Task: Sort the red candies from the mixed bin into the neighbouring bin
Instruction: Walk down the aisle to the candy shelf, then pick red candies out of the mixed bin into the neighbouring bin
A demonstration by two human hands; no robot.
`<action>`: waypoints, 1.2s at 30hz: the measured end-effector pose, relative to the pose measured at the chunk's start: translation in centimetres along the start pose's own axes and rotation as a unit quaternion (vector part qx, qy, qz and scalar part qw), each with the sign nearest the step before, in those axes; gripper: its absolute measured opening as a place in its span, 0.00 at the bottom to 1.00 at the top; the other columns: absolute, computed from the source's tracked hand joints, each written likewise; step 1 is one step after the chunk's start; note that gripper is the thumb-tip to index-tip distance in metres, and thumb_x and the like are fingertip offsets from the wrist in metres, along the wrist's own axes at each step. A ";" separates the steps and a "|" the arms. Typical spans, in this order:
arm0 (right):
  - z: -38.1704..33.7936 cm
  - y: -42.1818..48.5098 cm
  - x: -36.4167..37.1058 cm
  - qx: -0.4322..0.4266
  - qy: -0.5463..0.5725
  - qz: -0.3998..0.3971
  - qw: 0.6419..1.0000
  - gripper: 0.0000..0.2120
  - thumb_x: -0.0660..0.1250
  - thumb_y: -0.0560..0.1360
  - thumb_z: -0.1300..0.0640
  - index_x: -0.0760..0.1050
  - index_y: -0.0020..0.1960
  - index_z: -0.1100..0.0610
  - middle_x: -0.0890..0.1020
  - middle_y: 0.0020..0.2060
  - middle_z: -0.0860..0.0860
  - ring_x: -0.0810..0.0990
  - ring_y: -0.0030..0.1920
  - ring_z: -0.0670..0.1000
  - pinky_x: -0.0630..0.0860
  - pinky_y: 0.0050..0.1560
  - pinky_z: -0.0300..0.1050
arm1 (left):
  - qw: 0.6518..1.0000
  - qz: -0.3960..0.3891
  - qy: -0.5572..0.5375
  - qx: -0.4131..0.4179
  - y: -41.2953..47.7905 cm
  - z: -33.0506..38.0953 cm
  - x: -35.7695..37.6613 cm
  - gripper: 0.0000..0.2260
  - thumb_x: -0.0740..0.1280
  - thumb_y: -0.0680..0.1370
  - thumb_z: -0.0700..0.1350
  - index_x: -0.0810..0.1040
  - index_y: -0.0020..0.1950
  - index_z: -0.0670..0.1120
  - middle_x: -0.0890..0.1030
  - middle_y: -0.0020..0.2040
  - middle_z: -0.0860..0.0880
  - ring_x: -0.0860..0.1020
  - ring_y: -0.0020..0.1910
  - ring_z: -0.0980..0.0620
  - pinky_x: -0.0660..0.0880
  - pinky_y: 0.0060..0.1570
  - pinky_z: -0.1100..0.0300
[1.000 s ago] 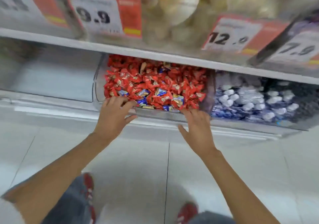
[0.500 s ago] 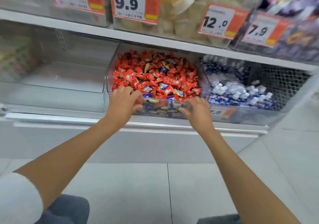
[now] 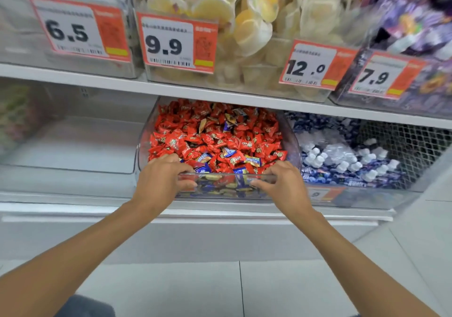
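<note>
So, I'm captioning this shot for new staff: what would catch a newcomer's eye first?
The mixed bin, heaped with red candies and a few blue candies, sits centre frame. The left hand and right hand grip its front rim. Orange price tags hang in a row above.

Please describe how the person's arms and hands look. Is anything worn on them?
Both forearms are bare up to the picture's edge: no sleeve shows. The left hand and the right hand carry no glove, and I see no watch, bracelet or ring. The only clothing in view is blue-grey cloth at the bottom edge, probably trousers.
</note>
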State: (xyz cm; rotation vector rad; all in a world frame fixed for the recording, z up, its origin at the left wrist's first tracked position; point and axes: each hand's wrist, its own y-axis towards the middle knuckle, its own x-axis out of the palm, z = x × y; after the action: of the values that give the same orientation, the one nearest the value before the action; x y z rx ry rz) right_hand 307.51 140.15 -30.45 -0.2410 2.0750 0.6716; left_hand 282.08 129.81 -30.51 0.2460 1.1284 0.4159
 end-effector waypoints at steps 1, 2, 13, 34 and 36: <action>-0.2 0.2 -0.6 -0.004 0.003 0.001 1.000 0.13 0.78 0.65 0.49 0.78 0.35 0.56 0.73 0.34 0.44 0.72 0.42 0.49 0.68 0.44 0.44 | 1.000 -0.001 -0.003 0.000 0.1 0.3 -0.4 0.14 0.77 0.65 0.52 0.85 0.49 0.49 0.71 0.35 0.52 0.71 0.39 0.49 0.59 0.33 0.61; -0.4 0.2 -1.1 -0.007 0.005 0.004 1.000 0.12 0.78 0.65 0.49 0.78 0.35 0.56 0.72 0.33 0.42 0.72 0.41 0.49 0.67 0.42 0.43 | 1.000 0.001 -0.008 0.002 0.1 0.6 -0.7 0.14 0.77 0.65 0.51 0.85 0.49 0.49 0.71 0.35 0.51 0.71 0.39 0.49 0.59 0.33 0.59; -2.4 -5.7 -4.4 0.010 -0.025 -0.053 0.998 0.12 0.76 0.67 0.45 0.80 0.35 0.53 0.78 0.37 0.46 0.75 0.41 0.47 0.74 0.42 0.45 | 1.000 0.010 -0.003 -0.004 -6.2 3.0 -2.7 0.13 0.79 0.63 0.50 0.85 0.45 0.50 0.74 0.35 0.53 0.72 0.38 0.50 0.60 0.33 0.62; -4.6 0.3 -5.5 0.004 -0.060 -0.184 0.981 0.26 0.63 0.76 0.40 0.65 0.71 0.48 0.66 0.66 0.54 0.62 0.69 0.56 0.63 0.69 0.59 | 0.993 -0.103 0.028 0.059 -0.2 5.1 -3.6 0.21 0.63 0.79 0.54 0.66 0.72 0.58 0.70 0.70 0.53 0.66 0.68 0.51 0.63 0.67 0.50; -3.6 0.4 -3.9 0.010 -0.085 -0.199 0.976 0.25 0.63 0.75 0.39 0.66 0.69 0.47 0.66 0.58 0.53 0.64 0.65 0.56 0.66 0.66 0.58 | 0.982 -0.125 0.109 0.093 0.6 4.9 -2.6 0.23 0.60 0.79 0.58 0.62 0.74 0.60 0.68 0.71 0.55 0.64 0.69 0.51 0.63 0.65 0.50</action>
State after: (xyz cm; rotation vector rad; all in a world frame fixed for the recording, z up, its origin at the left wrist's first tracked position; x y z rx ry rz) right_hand 306.98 138.23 -25.51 -0.5518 1.7956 0.4095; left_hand 285.45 129.32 -26.17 0.2229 1.3972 0.1153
